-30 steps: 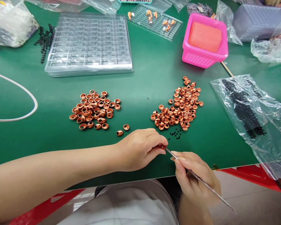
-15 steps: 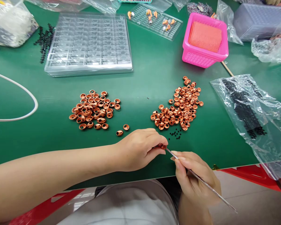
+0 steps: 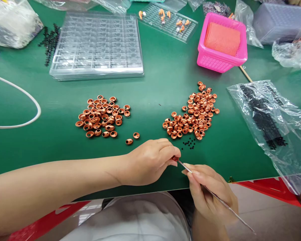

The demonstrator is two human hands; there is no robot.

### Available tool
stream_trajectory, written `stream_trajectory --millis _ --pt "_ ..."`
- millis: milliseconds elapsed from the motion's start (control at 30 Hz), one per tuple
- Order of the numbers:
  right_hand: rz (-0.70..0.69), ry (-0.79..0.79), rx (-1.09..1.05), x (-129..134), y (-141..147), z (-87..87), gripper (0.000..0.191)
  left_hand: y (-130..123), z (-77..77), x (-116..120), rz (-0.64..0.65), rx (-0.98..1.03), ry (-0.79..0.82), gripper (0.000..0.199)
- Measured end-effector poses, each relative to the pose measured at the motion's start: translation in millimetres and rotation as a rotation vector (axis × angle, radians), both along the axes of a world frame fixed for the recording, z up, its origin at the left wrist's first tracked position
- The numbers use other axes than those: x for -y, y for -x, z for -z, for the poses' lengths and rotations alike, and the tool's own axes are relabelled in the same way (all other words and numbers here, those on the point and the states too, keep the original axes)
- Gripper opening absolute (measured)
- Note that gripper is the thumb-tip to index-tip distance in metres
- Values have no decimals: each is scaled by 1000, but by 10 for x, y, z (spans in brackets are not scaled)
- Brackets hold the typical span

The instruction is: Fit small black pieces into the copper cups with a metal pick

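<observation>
Between the thumb and fingers of my left hand [image 3: 150, 162] is a small copper-coloured shell [image 3: 175, 158], mostly covered by the fingertips. My right hand [image 3: 212, 192] is closed round a thin metal rod-like tool [image 3: 224, 203], held like a pen, its tip touching the shell or reaching into it; I cannot tell which. Just beyond the hands lie tiny black pieces [image 3: 189, 143]. Behind those spreads a heap of copper-coloured shells [image 3: 198, 112]. A second heap of such shells [image 3: 99, 115] sits to the left, with two loose shells [image 3: 132, 138] near my left wrist.
Clear plastic trays [image 3: 96, 47] are stacked at the back left. A pink basket [image 3: 222, 63] with an orange-red block stands back right. A plastic bag of black parts [image 3: 263, 113] lies at right, and a white cable [image 3: 27, 95] loops in from the left. Another tray [image 3: 170, 25] holds orange pieces.
The whole view has shifted slightly. My left fingers have changed their hold a little around the shell, while the tool's tip stays at it.
</observation>
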State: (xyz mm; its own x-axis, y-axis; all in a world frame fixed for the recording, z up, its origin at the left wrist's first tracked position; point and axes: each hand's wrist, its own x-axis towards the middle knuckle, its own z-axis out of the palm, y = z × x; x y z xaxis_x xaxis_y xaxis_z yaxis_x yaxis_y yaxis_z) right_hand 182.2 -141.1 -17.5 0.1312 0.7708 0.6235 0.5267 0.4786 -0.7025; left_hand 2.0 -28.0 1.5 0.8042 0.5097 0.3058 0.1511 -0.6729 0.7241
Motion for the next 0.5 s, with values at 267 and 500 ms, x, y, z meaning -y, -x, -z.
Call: stream_trajectory --millis 267,500 --pt "-13 4 113 15 -30 -10 40 -12 5 19 -16 23 31 11" --pt "-4 37 -108 -38 -13 -11 43 -34 -43 -6 -40 37 169 6"
